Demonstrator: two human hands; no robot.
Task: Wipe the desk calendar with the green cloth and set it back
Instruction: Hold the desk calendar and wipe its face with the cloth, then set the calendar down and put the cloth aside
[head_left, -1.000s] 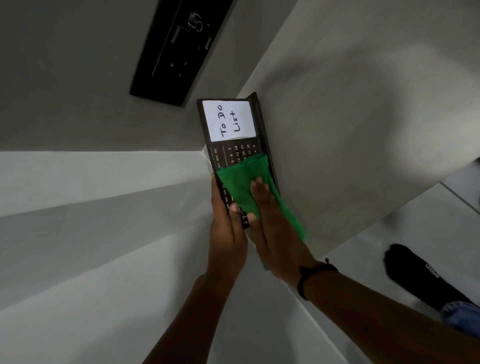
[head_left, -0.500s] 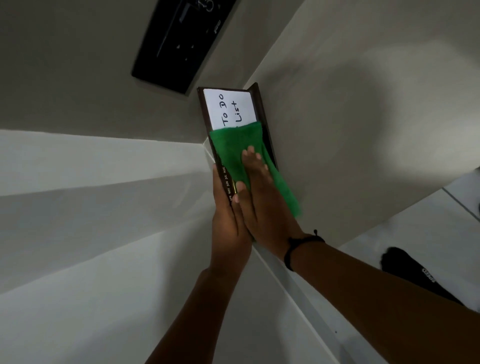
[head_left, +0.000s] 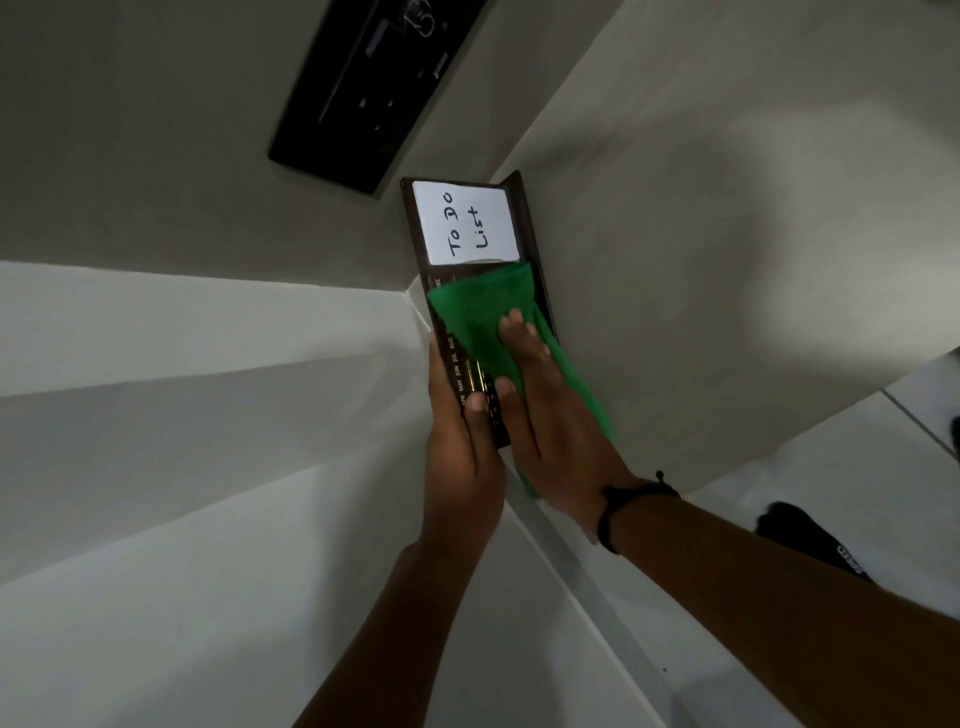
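A: Cloth (head_left: 480, 317) col? Calendar (head_left: 527, 249)?
B: Cloth solid green. Calendar dk brown, pale month lettering, white note (head_left: 465, 221) w/ black handwriting.
A: Wrist band (head_left: 621, 496)?
B: Black. Walls grey-white.

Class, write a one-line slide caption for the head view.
Left hand steadies the desk calendar while the right hand presses the green cloth across it.
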